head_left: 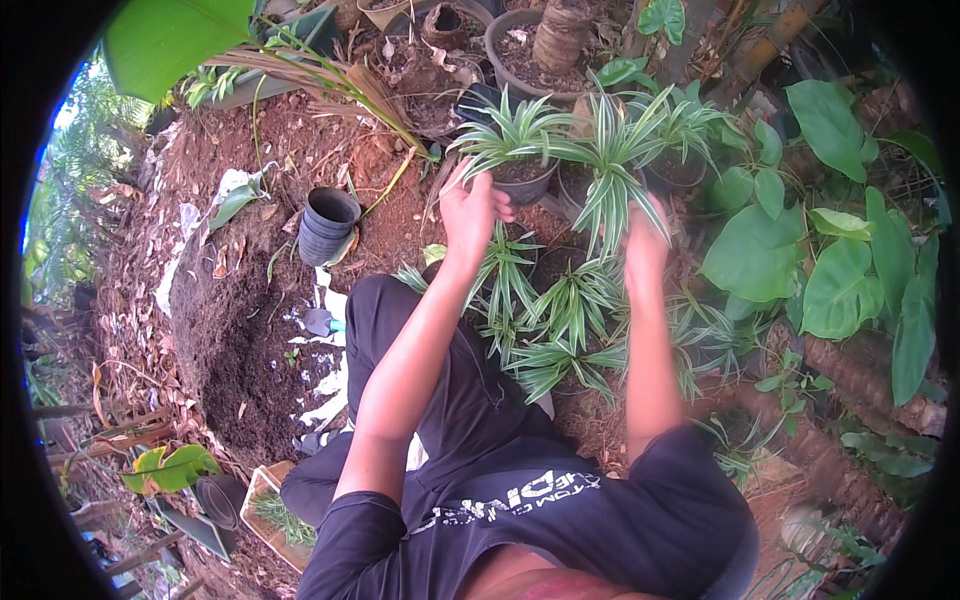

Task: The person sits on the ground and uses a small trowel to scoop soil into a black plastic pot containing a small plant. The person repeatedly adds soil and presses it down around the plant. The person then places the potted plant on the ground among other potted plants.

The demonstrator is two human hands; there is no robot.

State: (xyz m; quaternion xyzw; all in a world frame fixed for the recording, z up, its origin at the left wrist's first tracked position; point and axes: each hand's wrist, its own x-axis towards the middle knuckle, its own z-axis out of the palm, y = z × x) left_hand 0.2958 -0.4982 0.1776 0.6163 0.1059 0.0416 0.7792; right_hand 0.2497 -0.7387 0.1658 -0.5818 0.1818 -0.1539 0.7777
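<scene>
My left hand [470, 212] is at the left side of a dark pot [526, 188], its fingers bent against the wall. A spider plant [512, 135] with green-and-white striped leaves grows in that pot. On the right, my right hand [645, 248] is raised beside a second spider plant [612, 165]; leaves and blur hide its fingertips. Another potted spider plant [682, 135] stands just beyond it. Below, between my forearms, several more spider plants [568, 305] are grouped close to my knee.
Left of my knee stand stacked black pots [328, 228] and a dark soil heap [240, 350] with a small trowel [322, 322]. A wooden tray [275, 510] holds cut leaves. Large pots [500, 50] line the back. Broad-leaved plants [760, 255] crowd the right.
</scene>
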